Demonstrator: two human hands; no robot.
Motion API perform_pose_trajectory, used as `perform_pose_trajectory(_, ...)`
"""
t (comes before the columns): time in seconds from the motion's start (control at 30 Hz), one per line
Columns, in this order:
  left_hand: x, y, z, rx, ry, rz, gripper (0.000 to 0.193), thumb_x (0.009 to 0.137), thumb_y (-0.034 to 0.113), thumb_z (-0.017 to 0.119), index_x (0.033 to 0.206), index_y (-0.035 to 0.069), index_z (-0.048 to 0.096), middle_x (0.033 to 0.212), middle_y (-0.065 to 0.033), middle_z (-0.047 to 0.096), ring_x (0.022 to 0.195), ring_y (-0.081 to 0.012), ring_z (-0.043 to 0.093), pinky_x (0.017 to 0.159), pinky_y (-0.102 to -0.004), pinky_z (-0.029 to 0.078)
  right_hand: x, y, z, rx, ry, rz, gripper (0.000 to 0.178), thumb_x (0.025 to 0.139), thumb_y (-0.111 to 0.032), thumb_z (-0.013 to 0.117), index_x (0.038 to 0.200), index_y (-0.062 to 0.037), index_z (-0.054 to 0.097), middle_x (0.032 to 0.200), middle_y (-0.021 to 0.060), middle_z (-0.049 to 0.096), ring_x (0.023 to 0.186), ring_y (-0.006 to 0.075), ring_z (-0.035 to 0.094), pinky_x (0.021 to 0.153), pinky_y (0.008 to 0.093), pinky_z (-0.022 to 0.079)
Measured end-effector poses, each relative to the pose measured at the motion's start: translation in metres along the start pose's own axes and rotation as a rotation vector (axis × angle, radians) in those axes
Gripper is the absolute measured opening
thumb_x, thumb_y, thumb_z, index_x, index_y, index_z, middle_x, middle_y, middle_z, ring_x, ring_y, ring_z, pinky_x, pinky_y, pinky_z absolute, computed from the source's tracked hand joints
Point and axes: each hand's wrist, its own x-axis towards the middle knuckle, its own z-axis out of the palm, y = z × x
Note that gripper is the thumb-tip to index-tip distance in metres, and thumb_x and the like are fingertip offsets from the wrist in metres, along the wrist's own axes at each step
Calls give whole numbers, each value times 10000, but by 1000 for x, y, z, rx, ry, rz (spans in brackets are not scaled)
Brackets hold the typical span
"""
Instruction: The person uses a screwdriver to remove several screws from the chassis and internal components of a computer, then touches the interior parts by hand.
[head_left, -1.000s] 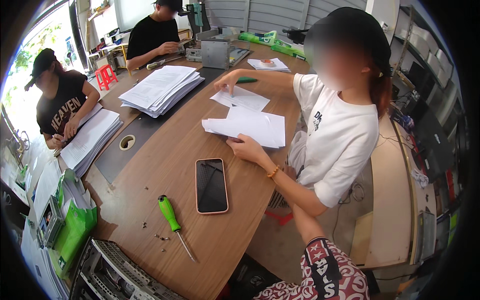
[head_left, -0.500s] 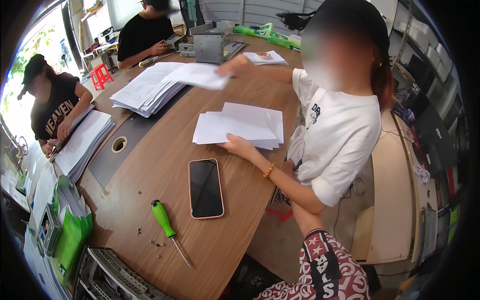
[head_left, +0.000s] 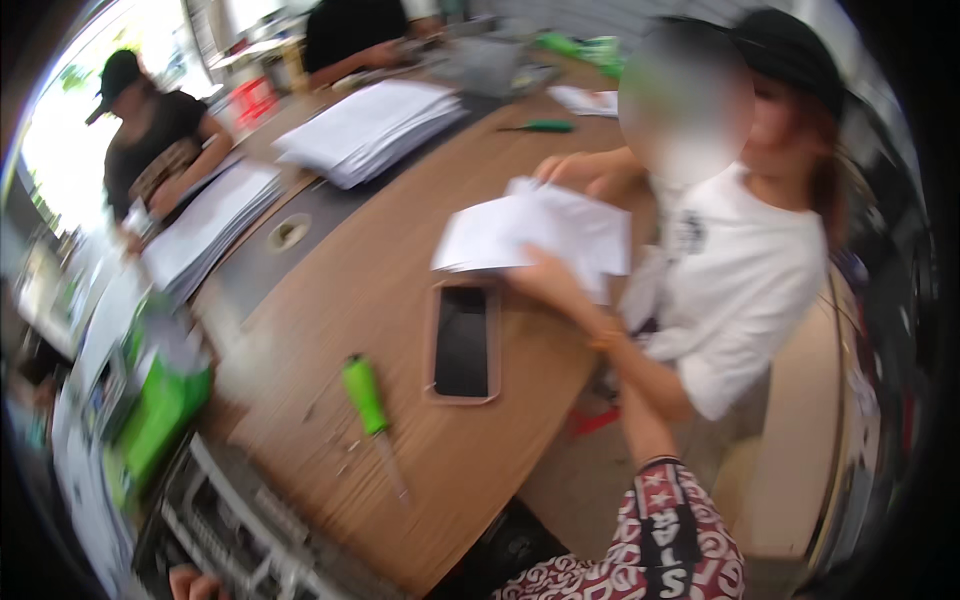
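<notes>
My left hand [head_left: 198, 583] shows only at the lower edge, blurred, its curled fingers at the near left end of a grey slotted metal casing [head_left: 245, 535]. My right hand is out of the picture. Beyond the casing, a green-handled screwdriver [head_left: 364, 392] lies on the wooden table [head_left: 310, 390], with several small screws [head_left: 345, 462] beside it. To its right is a dark-screened phone [head_left: 465, 342] in a pink case. A co-worker in a white shirt [head_left: 745, 270] holds white paper sheets [head_left: 500, 232] just beyond the phone, both hands on them.
A thick paper stack [head_left: 370, 125] lies at the far side, near a tape roll [head_left: 289, 233]. Another stack [head_left: 212, 228] is before a person in black [head_left: 160, 150]. A green bag [head_left: 165, 420] stands at the left; a green-handled tool [head_left: 545, 126] lies far off.
The view has shifted, and the table things sit differently in it. My left hand has come into view. The co-worker's far hand has come back to the sheets from near the big stack.
</notes>
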Motion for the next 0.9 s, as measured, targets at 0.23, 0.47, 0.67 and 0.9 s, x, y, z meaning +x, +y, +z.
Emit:
perform_pose_trajectory(0.23, 10, -16, 1, -26, 83, 98, 259, 745, -45, 733, 991, 35, 710, 970, -121, 555, 801, -252, 609, 688, -329, 515, -63, 13, -55, 799, -149, 257, 260, 1002, -97, 537, 1245, -13, 578, 884, 12, 624, 673, 88, 554, 581, 206, 447)
perform_pose_trajectory(0.47, -7, -21, 0, -43, 92, 50, 251, 746, -9, 765, 981, 57, 710, 925, -90, 581, 750, -236, 589, 661, -332, 495, -52, -32, -59, -37, -304, -12, 367, 982, -49, 477, 1332, 34, 550, 1044, 171, 677, 996, 261, 621, 905, 321, 474)
perform_pose_trajectory(0.67, -9, -18, 1, -55, 90, 53, 245, 765, 15, 766, 997, 63, 703, 929, -90, 588, 773, -244, 598, 667, -340, 496, -26, 51, -38, 65, -171, 102, 434, 976, -189, 508, 1343, 39, 544, 1084, 216, 681, 950, 266, 636, 851, 381, 488)
perform_pose_trajectory(0.9, -8, -24, -3, -13, 20, 74, 274, 783, -40, 718, 1044, 45, 714, 968, -112, 587, 778, -227, 610, 674, -325, 510, 14, 113, -46, -446, -158, -443, 430, 917, 7, 466, 1328, -8, 592, 1107, 221, 645, 859, 299, 615, 803, 365, 493)
